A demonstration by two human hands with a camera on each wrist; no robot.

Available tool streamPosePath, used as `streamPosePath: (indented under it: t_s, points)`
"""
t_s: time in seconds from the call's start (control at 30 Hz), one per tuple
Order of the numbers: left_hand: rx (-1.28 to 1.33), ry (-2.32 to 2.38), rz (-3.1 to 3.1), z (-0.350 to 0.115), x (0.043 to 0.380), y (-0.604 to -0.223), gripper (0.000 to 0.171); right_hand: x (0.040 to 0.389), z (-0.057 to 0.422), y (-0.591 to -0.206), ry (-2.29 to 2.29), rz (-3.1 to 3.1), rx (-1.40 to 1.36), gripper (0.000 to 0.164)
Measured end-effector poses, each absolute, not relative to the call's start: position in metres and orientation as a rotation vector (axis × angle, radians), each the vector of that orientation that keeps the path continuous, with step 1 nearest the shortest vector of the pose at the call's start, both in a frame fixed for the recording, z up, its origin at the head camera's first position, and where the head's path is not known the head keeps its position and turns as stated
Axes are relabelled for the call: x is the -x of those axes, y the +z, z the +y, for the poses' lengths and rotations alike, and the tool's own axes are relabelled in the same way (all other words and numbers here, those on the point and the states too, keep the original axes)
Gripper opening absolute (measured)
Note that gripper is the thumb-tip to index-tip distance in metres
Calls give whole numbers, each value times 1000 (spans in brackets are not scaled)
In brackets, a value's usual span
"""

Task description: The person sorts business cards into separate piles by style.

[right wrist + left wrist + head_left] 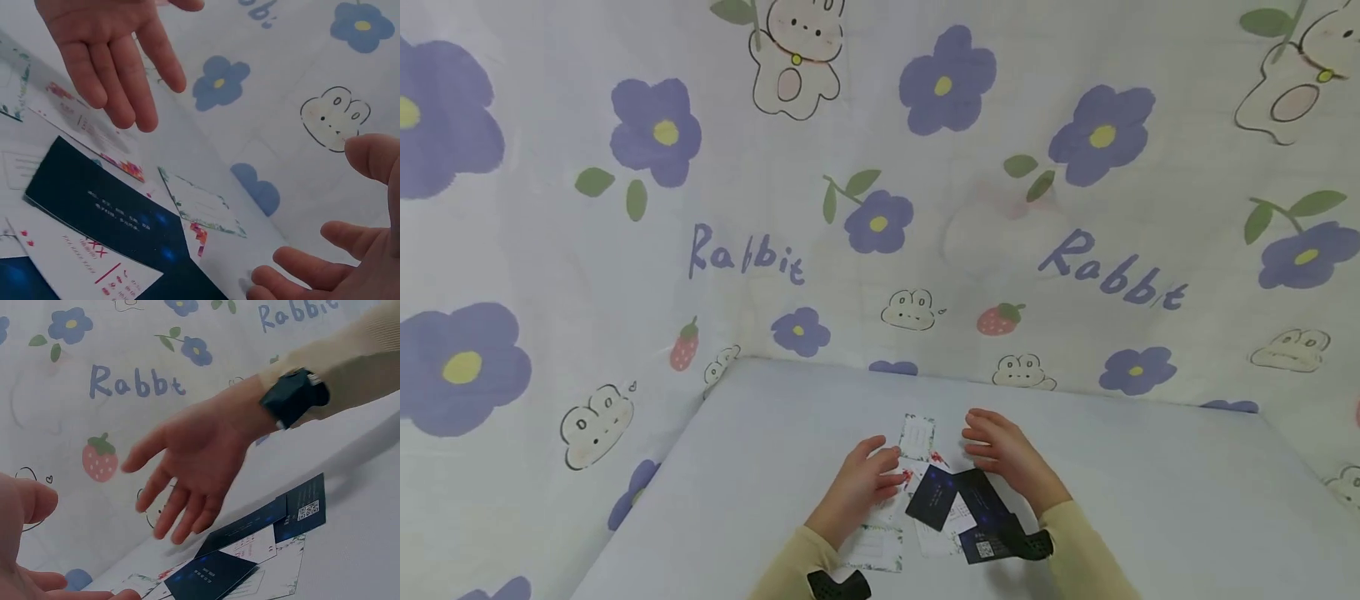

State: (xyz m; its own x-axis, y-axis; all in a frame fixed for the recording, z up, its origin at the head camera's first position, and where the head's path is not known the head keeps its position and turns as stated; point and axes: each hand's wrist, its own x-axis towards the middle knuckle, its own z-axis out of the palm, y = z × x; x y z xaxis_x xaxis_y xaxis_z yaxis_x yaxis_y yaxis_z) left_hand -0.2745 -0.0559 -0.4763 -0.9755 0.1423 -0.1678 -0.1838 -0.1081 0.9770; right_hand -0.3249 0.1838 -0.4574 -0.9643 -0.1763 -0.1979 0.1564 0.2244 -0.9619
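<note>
Several printed cards lie spread and overlapping on the table between the two hands. A dark blue card (931,498) rests on top, over a white card with red print (94,262). More dark cards lie to its right, one with a QR code (307,510). White cards with leafy borders lie at the far end (917,437) and the near left (877,547). My left hand (863,483) hovers over the left side of the spread, fingers loosely extended and empty. My right hand (1011,457) is held above the right side, palm turned inward, holding nothing.
A white cloth covers the table (760,442). Behind it hangs a curtain (880,167) printed with purple flowers, rabbits and strawberries. Each wrist carries a black strapped device, and both sleeves are pale yellow.
</note>
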Motion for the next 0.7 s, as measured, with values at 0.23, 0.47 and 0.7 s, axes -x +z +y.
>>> streamPosePath:
  t_s: [0.23, 0.47, 0.7]
  points:
    - [132, 2307, 1741, -46, 283, -483, 76, 367, 161, -463, -1747, 2297, 104, 64]
    - [306, 2518, 1305, -31, 290, -478, 83, 391, 133, -462, -1613, 2420, 191, 66]
    - [518, 2725, 953, -16, 287, -467, 91, 397, 117, -466, -1449, 2486, 299, 69]
